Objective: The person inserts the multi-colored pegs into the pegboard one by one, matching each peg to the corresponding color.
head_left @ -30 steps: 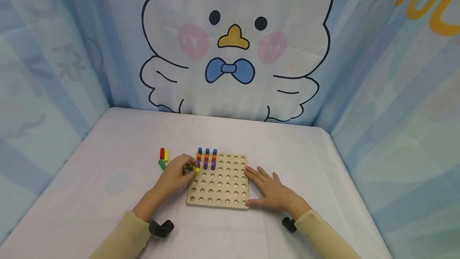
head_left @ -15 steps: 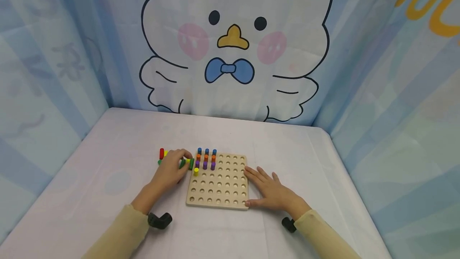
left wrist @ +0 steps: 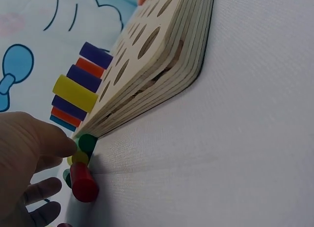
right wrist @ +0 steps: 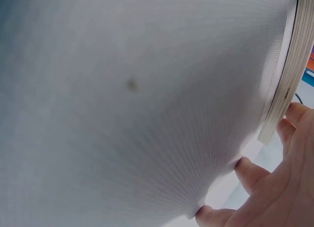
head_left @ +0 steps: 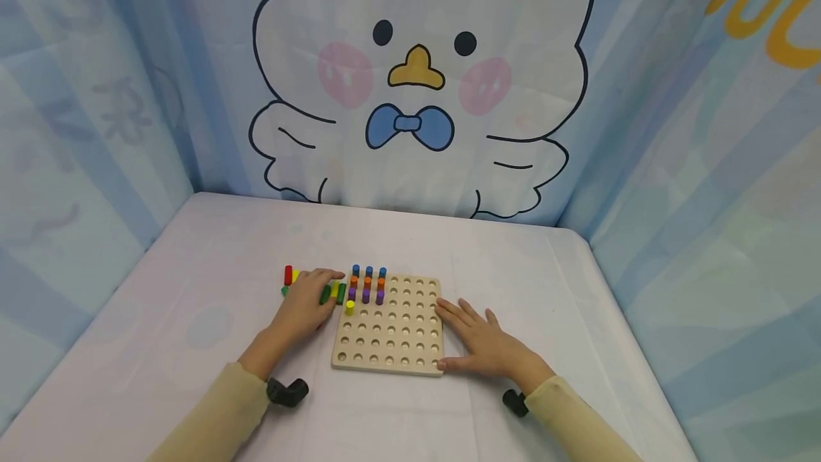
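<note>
A wooden pegboard [head_left: 398, 321] lies on the table. Blue, orange and purple pegs stand in three short rows at its far left, and one yellow peg [head_left: 350, 308] stands just nearer. My left hand [head_left: 306, 301] hovers over loose pegs beside the board's left edge. In the left wrist view its thumb and forefinger reach a green peg [left wrist: 87, 143] and a yellow one behind a red peg [left wrist: 84, 183], the other fingers spread. Flat and spread, my right hand [head_left: 484, 342] touches the board's right edge; two of its fingertips [right wrist: 244, 163] press on the cloth in the right wrist view.
Past the left hand lie a loose red peg [head_left: 288, 275] and more pegs partly hidden by the hand. White cloth [head_left: 551, 284] covers the table. A curtain with a cartoon bird [head_left: 417, 162] hangs behind, with others at both sides.
The left hand has let go of the yellow peg, which now stands in the board, and drawn back left over the loose pegs. The right hand keeps its place.
</note>
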Demonstrator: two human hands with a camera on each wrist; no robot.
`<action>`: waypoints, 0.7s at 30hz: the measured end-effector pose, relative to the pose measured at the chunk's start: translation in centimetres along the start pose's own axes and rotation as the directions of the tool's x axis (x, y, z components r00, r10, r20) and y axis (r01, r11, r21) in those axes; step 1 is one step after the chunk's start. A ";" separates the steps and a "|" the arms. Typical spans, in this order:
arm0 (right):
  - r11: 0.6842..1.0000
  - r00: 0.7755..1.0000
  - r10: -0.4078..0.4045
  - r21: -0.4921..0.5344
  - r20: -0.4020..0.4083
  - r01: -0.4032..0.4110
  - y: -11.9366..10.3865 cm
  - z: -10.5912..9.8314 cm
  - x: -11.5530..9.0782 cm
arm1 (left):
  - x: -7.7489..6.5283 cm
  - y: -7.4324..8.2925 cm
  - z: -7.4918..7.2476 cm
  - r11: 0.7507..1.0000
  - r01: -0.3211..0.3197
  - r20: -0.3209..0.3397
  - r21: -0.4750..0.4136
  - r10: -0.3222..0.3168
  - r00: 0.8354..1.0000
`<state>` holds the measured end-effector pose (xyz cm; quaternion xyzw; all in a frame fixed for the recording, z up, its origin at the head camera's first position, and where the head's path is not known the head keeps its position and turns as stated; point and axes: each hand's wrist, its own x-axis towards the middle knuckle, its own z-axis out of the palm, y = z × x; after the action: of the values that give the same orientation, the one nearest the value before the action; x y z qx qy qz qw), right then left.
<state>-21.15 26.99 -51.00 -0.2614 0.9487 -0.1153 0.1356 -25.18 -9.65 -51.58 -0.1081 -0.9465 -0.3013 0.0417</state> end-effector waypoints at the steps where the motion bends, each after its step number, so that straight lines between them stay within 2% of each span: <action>1: 1.000 1.000 0.001 -0.001 0.000 -0.001 0.0 0.0 0.0 | 0.1 0.0 0.0 1.000 0.003 0.007 0.009 -0.003 1.000; 9: 1.000 1.000 -0.003 0.006 -0.003 0.003 0.0 -0.1 -0.1 | 0.3 0.0 0.1 0.997 0.045 0.065 0.055 -0.048 0.997; 21: 1.000 1.000 -0.003 -0.003 -0.001 0.003 0.0 -0.1 -0.1 | 0.2 0.2 -0.2 0.997 0.056 0.064 0.055 -0.060 0.996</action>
<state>-21.12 27.04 -50.91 -0.2629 0.9485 -0.1141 0.1348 -25.36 -9.56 -51.28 -0.0891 -0.9577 -0.2735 0.0049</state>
